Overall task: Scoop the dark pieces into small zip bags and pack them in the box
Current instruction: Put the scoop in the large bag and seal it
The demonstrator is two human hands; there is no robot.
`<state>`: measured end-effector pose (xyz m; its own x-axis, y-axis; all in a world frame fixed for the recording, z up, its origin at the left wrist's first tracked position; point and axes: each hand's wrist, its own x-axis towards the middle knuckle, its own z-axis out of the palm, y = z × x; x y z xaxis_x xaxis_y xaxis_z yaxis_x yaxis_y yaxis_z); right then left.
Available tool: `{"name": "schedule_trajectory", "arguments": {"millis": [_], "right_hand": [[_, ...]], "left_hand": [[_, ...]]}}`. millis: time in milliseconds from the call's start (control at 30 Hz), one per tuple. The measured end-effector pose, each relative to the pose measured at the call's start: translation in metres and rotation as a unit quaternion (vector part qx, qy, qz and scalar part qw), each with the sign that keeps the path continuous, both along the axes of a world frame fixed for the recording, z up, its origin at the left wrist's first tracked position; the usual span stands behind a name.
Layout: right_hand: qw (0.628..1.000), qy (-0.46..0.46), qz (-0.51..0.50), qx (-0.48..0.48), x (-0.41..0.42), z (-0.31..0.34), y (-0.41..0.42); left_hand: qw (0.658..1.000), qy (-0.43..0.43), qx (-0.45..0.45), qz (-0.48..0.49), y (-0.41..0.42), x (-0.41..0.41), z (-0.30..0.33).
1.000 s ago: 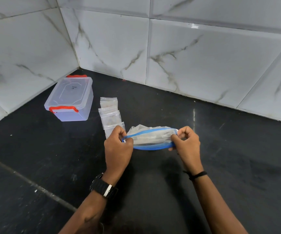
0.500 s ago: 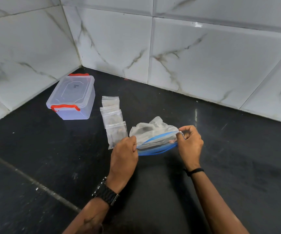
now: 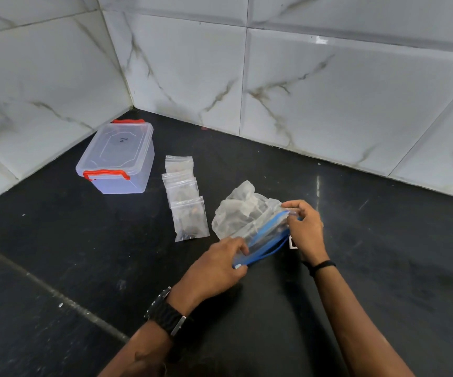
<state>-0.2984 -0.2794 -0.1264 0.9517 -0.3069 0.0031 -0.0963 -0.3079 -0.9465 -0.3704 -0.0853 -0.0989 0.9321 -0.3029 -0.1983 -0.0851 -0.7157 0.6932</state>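
A large clear zip bag [image 3: 243,213] with a blue seal strip lies crumpled on the black counter, its mouth turned toward me. My left hand [image 3: 215,269] pinches the near left end of the blue strip. My right hand [image 3: 305,229] pinches the far right end of the mouth. Dark contents show faintly through the plastic. Three small zip bags [image 3: 185,198] holding dark pieces lie in an overlapping row to the left of the big bag. A clear plastic box [image 3: 117,156] with red latches stands lid-on near the corner.
White marble-look tiled walls [image 3: 328,91] meet in a corner behind the box. The black counter [image 3: 383,254] stretches to the right and toward me, with a pale seam [image 3: 51,289] running diagonally at the lower left.
The big bag has tilted so that its blue mouth runs diagonally. My left hand has dropped lower and nearer; my right hand has shifted slightly up and right along the mouth.
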Motion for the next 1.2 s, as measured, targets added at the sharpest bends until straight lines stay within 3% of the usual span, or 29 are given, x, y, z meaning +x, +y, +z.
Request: {"name": "schedule_trajectory", "arguments": {"millis": [133,300,400,500,667,867,1067,1200], "right_hand": [[1.0,0.017,0.016,0.019,0.012,0.0,-0.015],[0.986,0.033,0.162,0.025,0.019,0.011,-0.029],[0.973,0.045,0.226,0.025,0.02,0.013,-0.029],[0.967,0.048,0.251,0.019,0.02,0.014,-0.026],[0.965,0.038,0.256,0.038,0.022,0.01,-0.024],[0.978,0.024,0.206,0.032,0.021,0.003,-0.028],[0.981,0.013,0.191,0.022,0.021,0.006,-0.03],[0.984,0.019,0.177,-0.022,0.029,0.017,-0.037]], "left_hand": [[0.997,0.031,-0.077,-0.01,0.003,0.005,0.017],[0.981,-0.045,-0.166,0.086,0.017,0.03,0.025],[0.978,-0.077,-0.151,0.125,0.028,0.049,0.018],[0.989,-0.073,-0.092,0.089,0.036,0.062,0.006],[0.995,0.013,-0.102,-0.014,0.038,0.065,-0.008],[0.976,-0.007,-0.208,0.066,0.032,0.058,-0.013],[0.978,-0.168,-0.094,0.082,0.031,0.057,-0.016],[0.968,-0.187,-0.078,0.148,0.04,0.065,-0.017]]}}
